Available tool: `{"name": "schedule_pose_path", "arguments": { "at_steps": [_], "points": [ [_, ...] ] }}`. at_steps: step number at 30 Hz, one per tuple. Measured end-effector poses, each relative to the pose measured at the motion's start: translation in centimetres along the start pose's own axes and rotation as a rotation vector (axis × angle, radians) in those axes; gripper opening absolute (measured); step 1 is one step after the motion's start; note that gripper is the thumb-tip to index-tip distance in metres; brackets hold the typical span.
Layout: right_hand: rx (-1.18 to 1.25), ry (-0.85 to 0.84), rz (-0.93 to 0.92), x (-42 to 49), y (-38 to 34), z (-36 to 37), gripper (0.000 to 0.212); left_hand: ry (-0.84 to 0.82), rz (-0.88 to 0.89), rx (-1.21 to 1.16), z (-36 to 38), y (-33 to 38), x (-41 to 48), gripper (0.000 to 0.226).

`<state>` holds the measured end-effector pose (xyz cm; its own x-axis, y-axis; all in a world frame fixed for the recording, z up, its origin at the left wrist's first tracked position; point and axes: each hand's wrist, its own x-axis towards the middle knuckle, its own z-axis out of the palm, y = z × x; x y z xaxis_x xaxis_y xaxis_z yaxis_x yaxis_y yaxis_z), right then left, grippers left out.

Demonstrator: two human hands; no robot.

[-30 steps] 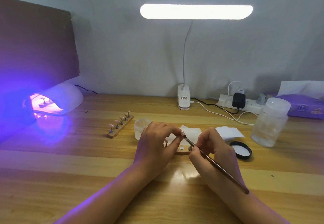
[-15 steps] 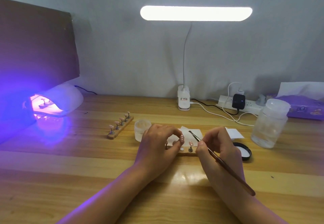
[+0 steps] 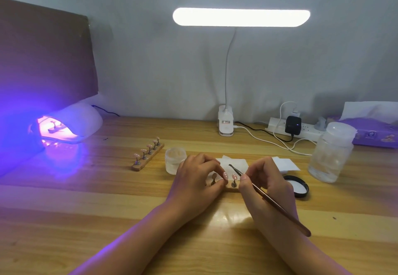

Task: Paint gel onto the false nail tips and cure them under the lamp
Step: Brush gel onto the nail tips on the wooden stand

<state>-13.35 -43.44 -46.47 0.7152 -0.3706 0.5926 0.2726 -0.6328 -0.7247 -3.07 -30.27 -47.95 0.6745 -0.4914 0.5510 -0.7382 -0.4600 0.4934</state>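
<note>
My left fingers [image 3: 206,163] pinch the strip [image 3: 231,188] on the bench [image 3: 107,199], right fingers [image 3: 245,179] grip the brush [image 3: 271,199] poised just behind the tips [image 3: 234,177]; a shaky stroke could flood gel over edges.

Two bare forearms reach in from the bottom edge and angle toward each other, wrists low, hands close together but not touching. The left hand [image 3: 196,180] lies back up, its curled fingers and thumb tip holding down a small wooden strip [image 3: 231,188]. Just beside it, the right hand [image 3: 265,182] pinches a thin brush [image 3: 277,204] between thumb and forefinger, other fingers folded, the handle slanting back over the wrist
</note>
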Motion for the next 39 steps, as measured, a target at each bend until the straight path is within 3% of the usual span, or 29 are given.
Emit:
{"name": "schedule_pose_path", "arguments": {
  "at_steps": [9,13,15,18,22,26,31,39],
  "points": [
    [0.008,-0.017,0.012,0.1,0.0,0.0,0.014,0.036,0.048,0.033,0.2,-0.2,-0.1,0.029],
    [0.011,-0.006,0.011,0.1,0.1,-0.1,0.018,0.268,0.091,-0.002,-0.4,0.3,-0.1,0.025],
    [0.019,0.003,0.016,0.2,0.3,-0.1,0.020,0.394,0.005,-0.038,-0.8,0.1,0.0,0.024],
    [0.009,0.002,0.013,0.3,0.5,-0.3,0.019,0.467,-0.187,-0.002,-1.4,-1.0,0.3,0.039],
    [0.002,0.005,-0.003,0.4,0.6,-0.4,0.018,0.377,-0.463,0.019,-2.0,-2.7,0.7,0.063],
    [0.011,0.004,-0.013,0.4,0.8,-0.3,0.018,0.264,-0.592,-0.105,-1.8,-3.6,0.9,0.065],
    [0.001,0.011,-0.026,0.4,0.9,-0.2,0.020,0.319,-0.522,-0.155,-1.7,-3.7,0.8,0.064],
    [-0.045,0.075,-0.138,0.2,0.2,-0.3,0.029,0.393,-0.067,-0.045,-1.3,-1.6,0.1,0.072]
  ]
}}
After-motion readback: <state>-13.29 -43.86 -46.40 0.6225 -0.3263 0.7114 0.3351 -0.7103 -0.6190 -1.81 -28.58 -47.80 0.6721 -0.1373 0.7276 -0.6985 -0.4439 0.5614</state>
